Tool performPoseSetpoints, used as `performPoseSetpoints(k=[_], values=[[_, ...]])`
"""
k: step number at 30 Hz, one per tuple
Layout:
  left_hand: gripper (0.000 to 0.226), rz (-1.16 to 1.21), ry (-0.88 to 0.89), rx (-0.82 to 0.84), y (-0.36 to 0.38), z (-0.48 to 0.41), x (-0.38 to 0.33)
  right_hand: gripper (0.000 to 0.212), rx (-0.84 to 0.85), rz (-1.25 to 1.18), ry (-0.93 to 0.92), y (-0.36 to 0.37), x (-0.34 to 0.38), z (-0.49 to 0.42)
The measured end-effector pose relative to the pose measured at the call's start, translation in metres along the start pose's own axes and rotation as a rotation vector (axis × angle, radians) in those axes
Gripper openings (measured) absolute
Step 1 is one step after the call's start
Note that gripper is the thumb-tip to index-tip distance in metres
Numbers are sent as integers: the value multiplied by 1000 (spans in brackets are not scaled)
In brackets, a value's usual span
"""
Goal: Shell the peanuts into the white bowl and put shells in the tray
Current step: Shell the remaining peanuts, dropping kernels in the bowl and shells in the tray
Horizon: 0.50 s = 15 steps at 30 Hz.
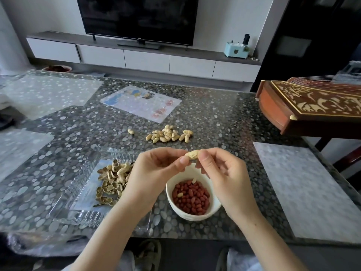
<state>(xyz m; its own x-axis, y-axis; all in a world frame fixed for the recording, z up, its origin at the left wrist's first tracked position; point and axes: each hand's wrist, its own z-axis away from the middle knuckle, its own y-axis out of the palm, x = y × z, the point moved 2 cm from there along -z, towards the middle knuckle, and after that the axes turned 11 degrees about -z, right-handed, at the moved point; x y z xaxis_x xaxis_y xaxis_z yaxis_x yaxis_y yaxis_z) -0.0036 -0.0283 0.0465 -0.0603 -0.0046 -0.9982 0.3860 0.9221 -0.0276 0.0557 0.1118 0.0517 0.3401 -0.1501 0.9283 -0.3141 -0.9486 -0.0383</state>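
1. Peanut (192,154): whole and unshelled, held in the air above the far rim of the white bowl, near the front edge of the table.
2. Left hand (156,169): thumb and fingertips pinch the left end of the peanut; the other fingers are curled inward.
3. Right hand (224,173): thumb and forefinger pinch the right end of the peanut; the other fingers are bent beneath it.
4. White bowl (193,217): stands near the front edge, about mid-width, under the hands. It holds red-skinned kernels (192,200) and a few pale ones.
5. Tray (82,216): clear plastic, just left of the bowl along the front edge. It holds a heap of empty shells (111,182); the left wrist crosses its right side.
6. Pile of peanuts (168,134): unshelled, toward the middle of the table, beyond the hands. A single peanut (130,131) lies apart to its left.
7. Table (214,118): pebble-patterned top. A printed sheet (140,102) lies beyond the pile, a pale mat (304,188) lies by the right edge, and a carved wooden instrument (312,106) overhangs the far right corner.
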Motion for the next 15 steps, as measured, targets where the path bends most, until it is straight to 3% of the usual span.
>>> performPoseSetpoints(k=[6,9,15], values=[[15,-177,106,56,-3,1,-2,32,152,-105,232,-5,-3,-2],[17,-127,99,97,-3,1,-1,30,234,-110,303,-5,-3,-1],[26,-112,65,117,3,-1,2,24,182,16,135,0,2,2]])
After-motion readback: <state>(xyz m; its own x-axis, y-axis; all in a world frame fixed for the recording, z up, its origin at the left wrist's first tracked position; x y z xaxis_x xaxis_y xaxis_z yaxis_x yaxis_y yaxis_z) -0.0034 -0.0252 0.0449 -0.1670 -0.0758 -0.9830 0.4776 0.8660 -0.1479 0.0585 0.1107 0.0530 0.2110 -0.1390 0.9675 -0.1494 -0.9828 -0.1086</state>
